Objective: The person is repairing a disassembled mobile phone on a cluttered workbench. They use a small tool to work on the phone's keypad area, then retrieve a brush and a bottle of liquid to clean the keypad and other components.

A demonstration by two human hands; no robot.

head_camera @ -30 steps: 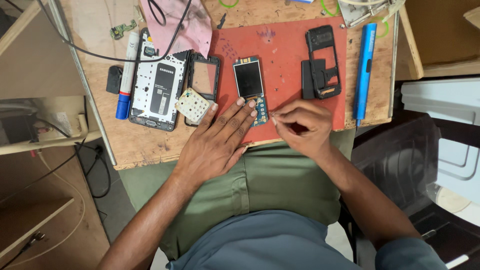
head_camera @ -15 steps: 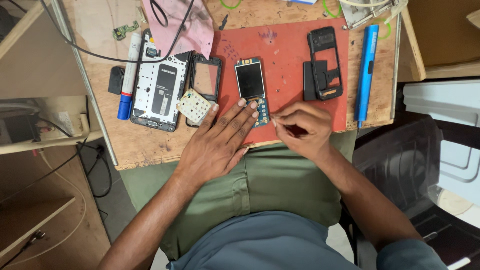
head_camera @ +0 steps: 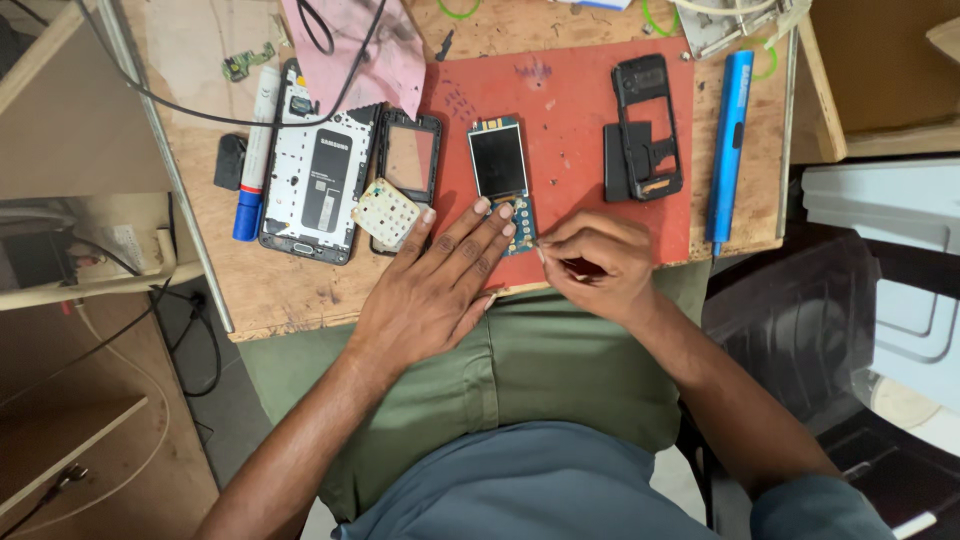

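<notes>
A small phone circuit board with a dark screen [head_camera: 498, 160] lies upright on a red mat [head_camera: 570, 110]. My left hand [head_camera: 440, 285] lies flat, fingers spread, with its fingertips pressing the board's lower end. My right hand [head_camera: 600, 265] is just right of that end, thumb and forefinger pinched on something small and thin at the board's lower right corner. What it pinches is too small to identify. A white keypad sheet [head_camera: 385, 212] lies beside my left index finger.
A black phone front frame [head_camera: 408, 160] and a white phone chassis [head_camera: 320, 185] lie left of the board. A black back housing [head_camera: 648, 125] and a blue pen-shaped driver [head_camera: 728, 140] lie right. A marker [head_camera: 255, 160], pink cloth [head_camera: 350, 50] and cables are at left.
Both hands have stayed almost still at the board's lower end. My right hand's pinched fingers have edged slightly closer to the board.
</notes>
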